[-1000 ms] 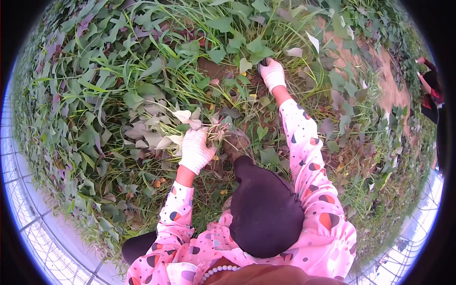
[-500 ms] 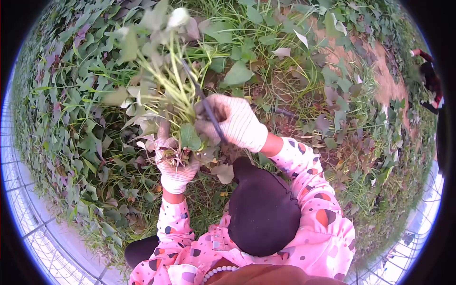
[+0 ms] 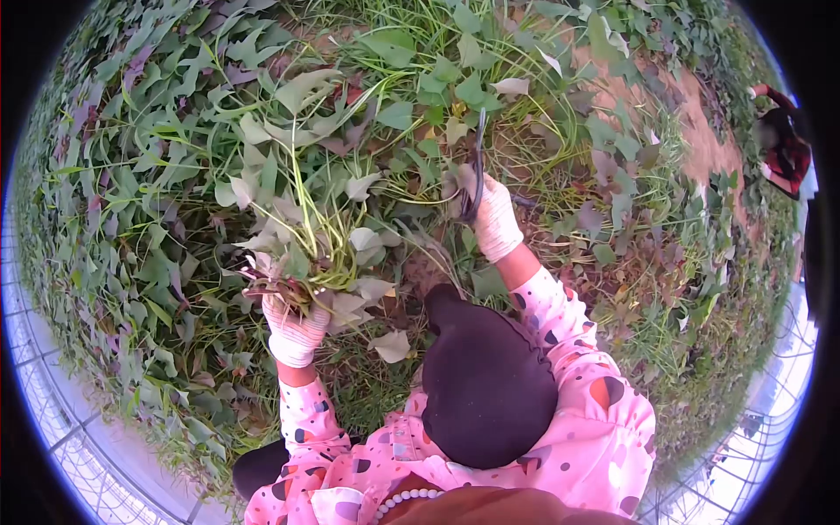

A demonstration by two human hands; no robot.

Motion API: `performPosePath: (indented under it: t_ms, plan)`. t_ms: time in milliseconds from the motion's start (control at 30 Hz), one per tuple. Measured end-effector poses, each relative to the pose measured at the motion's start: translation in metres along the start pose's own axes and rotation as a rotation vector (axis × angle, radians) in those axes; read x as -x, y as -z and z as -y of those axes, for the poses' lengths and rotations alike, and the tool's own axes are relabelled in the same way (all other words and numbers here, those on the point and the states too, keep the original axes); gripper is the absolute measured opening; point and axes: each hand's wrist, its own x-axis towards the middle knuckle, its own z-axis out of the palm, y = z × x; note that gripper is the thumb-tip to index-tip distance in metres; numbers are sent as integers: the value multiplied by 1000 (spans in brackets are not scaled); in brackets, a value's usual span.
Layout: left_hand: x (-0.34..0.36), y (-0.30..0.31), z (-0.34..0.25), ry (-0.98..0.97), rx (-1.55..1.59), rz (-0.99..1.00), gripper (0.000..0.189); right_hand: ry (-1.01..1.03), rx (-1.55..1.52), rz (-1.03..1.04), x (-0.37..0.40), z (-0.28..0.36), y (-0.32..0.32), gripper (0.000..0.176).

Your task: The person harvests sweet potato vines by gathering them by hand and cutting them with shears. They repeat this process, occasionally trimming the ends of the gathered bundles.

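Note:
A bunch of cut leafy vines (image 3: 319,241) stands up from my left hand (image 3: 295,331), whose gloved fingers are wrapped round the stem ends at the lower left. To the right of the bunch, my right hand (image 3: 492,217), also in a whitish glove with darkened fingers, holds a dark curved tool (image 3: 479,166) that points upward. Leaves and grass lie just beyond the tool. The two hands are well apart, and some of the right fingers are hidden behind the tool.
Dense green and purple vines (image 3: 131,201) cover the ground on the left. Bare reddish soil (image 3: 704,140) shows at the upper right. Another person (image 3: 785,144) is at the far right edge. A dark-covered knee (image 3: 486,385) is below my hands.
My right hand has moved right, away from the bunch, with the tool now more upright. My left hand has shifted slightly left and down with the vines.

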Motion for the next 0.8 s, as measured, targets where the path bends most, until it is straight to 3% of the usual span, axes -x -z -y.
performPosePath:
  t_ms: [67, 133, 200, 267, 333, 400, 500, 600, 800]
  plan:
    - [-3, 5, 4, 150, 240, -129, 45, -101, -114, -145, -43, -34, 61, 40]
    - [-5, 5, 7, 125, 239, -177, 40, -207, 95, -301, -60, -31, 81, 44]
    - [-5, 2, 14, 249, 263, -117, 48, -151, 214, -273, -84, -37, 95, 42]
    - [-7, -11, 13, 191, 320, -101, 45, -11, 280, -186, -83, -20, 64, 46]
    - [-9, -19, 12, 176, 353, -70, 46, 245, 972, -187, -112, -34, 56, 54]
    - [-12, -23, 9, 169, 337, -53, 47, 187, 1285, -128, -117, -40, 40, 52]
    - [-16, -29, 12, 167, 321, -41, 44, 140, 1507, -105, -107, -33, 31, 49]
    - [-17, -32, 7, 223, 345, -37, 37, 273, 1505, -100, -88, -30, 50, 49]
    - [-16, -33, 15, 177, 294, -24, 44, 65, 1453, -182, -63, -3, 88, 55]
